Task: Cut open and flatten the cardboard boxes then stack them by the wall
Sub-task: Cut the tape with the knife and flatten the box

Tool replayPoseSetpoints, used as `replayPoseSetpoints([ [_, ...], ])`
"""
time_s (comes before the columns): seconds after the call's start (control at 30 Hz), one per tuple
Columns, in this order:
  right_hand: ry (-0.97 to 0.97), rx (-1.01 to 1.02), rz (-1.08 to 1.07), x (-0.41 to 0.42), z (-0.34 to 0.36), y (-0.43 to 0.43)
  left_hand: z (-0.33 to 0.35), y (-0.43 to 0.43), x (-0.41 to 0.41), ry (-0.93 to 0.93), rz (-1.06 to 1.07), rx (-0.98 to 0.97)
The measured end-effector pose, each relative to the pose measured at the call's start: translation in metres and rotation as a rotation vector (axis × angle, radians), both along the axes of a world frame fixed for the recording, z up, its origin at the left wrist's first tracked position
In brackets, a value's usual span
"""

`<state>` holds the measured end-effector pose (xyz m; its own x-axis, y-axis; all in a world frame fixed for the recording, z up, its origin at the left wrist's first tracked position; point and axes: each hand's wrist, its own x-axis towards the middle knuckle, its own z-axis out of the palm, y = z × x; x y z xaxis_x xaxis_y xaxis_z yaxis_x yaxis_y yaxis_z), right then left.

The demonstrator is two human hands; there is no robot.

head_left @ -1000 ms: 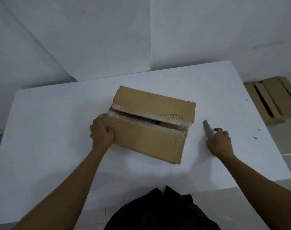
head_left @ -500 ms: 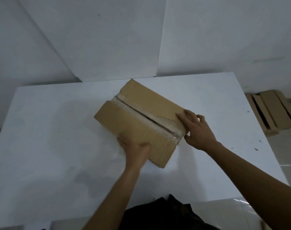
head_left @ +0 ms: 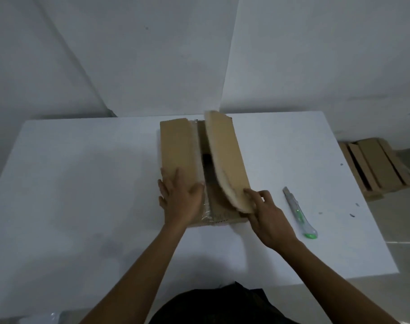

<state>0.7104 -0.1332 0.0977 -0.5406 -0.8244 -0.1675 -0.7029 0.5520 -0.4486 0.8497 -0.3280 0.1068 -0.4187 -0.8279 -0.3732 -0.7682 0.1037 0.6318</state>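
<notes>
White table (head_left: pixel 82 183) w/ brown cardboard box (head_left: pixel 176 148) at centre, top seam parted: left hand (head_left: pixel 180 199) lies flat, fingers straight, on left flap at 9 o'clock, right hand (head_left: pixel 269 218) pinches near end of raised right flap (head_left: pixel 227 155), grey-green utility knife (head_left: pixel 298 212) lying at 3 o'clock.

Wide room lies on the white rectangular table (head_left: pixel 82 195) left of the brown cardboard box (head_left: pixel 177 146) and along the table's near edge. To the right, a grey-and-green utility knife (head_left: pixel 298 211) lies near the right hand (head_left: pixel 270 218), which pinches the box's raised right flap (head_left: pixel 227 155). That flap overhangs the slot beside the flat left hand (head_left: pixel 181 199).
</notes>
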Motion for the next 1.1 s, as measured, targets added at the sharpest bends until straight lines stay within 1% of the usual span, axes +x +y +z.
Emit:
replayPoseSetpoints([
  [0.03, -0.051, -0.079, -0.069, 0.001, 0.0, 0.001, 0.0, 0.004, 0.001, -0.029, -0.01, -0.009],
  [0.07, -0.156, -0.188, -0.198, 0.003, -0.002, 0.002, -0.001, 0.009, 0.002, -0.078, -0.036, -0.008],
  [0.13, -0.466, -0.375, -0.577, 0.006, -0.003, 0.0, -0.001, 0.017, 0.005, -0.185, -0.101, 0.012],
  [0.17, -0.624, -0.444, -0.768, 0.006, -0.006, 0.0, -0.002, 0.019, 0.006, -0.208, -0.111, 0.017],
  [0.23, -0.903, -0.551, -1.07, 0.002, -0.015, 0.0, 0.0, 0.017, 0.006, -0.174, -0.088, 0.028],
  [0.27, -0.99, -0.575, -1.177, -0.001, -0.02, -0.001, 0.0, 0.014, 0.006, -0.131, -0.072, 0.028],
  [0.3, -0.992, -0.543, -1.255, -0.003, -0.024, -0.001, 0.0, 0.012, 0.008, -0.084, -0.057, 0.029],
  [0.33, -0.872, -0.451, -1.283, -0.004, -0.027, -0.002, 0.001, 0.008, 0.01, -0.027, -0.044, 0.056],
  [0.37, -0.673, -0.323, -1.222, -0.006, -0.029, -0.001, 0.007, 0.006, 0.013, 0.053, -0.014, 0.117],
  [0.4, -0.437, -0.211, -1.083, -0.007, -0.027, 0.0, 0.01, 0.0, 0.019, 0.148, 0.027, 0.175],
  [0.43, -0.201, -0.134, -0.901, -0.007, -0.024, 0.0, 0.017, -0.006, 0.027, 0.237, 0.047, 0.239],
  [0.47, -0.029, -0.102, -0.7, -0.009, -0.019, 0.0, 0.024, -0.014, 0.034, 0.307, 0.052, 0.307],
  [0.5, 0.037, -0.091, -0.519, -0.012, -0.015, -0.002, 0.03, -0.025, 0.044, 0.356, 0.058, 0.359],
  [0.53, 0.02, -0.086, -0.383, -0.015, -0.011, -0.006, 0.034, -0.036, 0.055, 0.398, 0.082, 0.399],
  [0.6, -0.098, -0.037, -0.247, -0.016, -0.013, -0.012, 0.044, -0.054, 0.078, 0.408, 0.189, 0.386],
  [0.63, -0.149, -0.01, -0.224, -0.014, -0.016, -0.013, 0.046, -0.061, 0.089, 0.371, 0.214, 0.303],
  [0.67, -0.186, 0.003, -0.213, -0.012, -0.019, -0.014, 0.047, -0.066, 0.101, 0.296, 0.218, 0.177],
  [0.7, -0.21, 0.004, -0.201, -0.01, -0.022, -0.013, 0.046, -0.07, 0.111, 0.181, 0.195, 0.054],
  [0.73, -0.225, 0.0, -0.19, -0.007, -0.024, -0.011, 0.042, -0.074, 0.118, 0.036, 0.139, -0.056],
  [0.8, -0.243, -0.006, -0.182, -0.004, -0.026, -0.008, 0.032, -0.079, 0.121, -0.258, -0.039, -0.226],
  [0.83, -0.253, -0.001, -0.186, -0.005, -0.025, -0.008, 0.024, -0.079, 0.119, -0.344, -0.145, -0.297],
  [0.87, -0.261, 0.007, -0.187, -0.006, -0.023, -0.009, 0.016, -0.078, 0.112, -0.369, -0.25, -0.364],
  [0.93, -0.246, 0.019, -0.202, -0.007, -0.016, -0.01, 0.011, -0.073, 0.093, -0.294, -0.449, -0.423],
  [1.0, -0.177, -0.03, -0.328, -0.003, -0.006, -0.008, 0.011, -0.068, 0.07, -0.246, -0.619, -0.383],
  [1.07, -0.098, -0.133, -0.512, 0.007, 0.006, -0.003, 0.011, -0.068, 0.053, -0.294, -0.716, -0.287],
  [1.1, -0.108, -0.164, -0.577, 0.013, 0.009, 0.0, 0.01, -0.07, 0.047, -0.334, -0.743, -0.259],
])
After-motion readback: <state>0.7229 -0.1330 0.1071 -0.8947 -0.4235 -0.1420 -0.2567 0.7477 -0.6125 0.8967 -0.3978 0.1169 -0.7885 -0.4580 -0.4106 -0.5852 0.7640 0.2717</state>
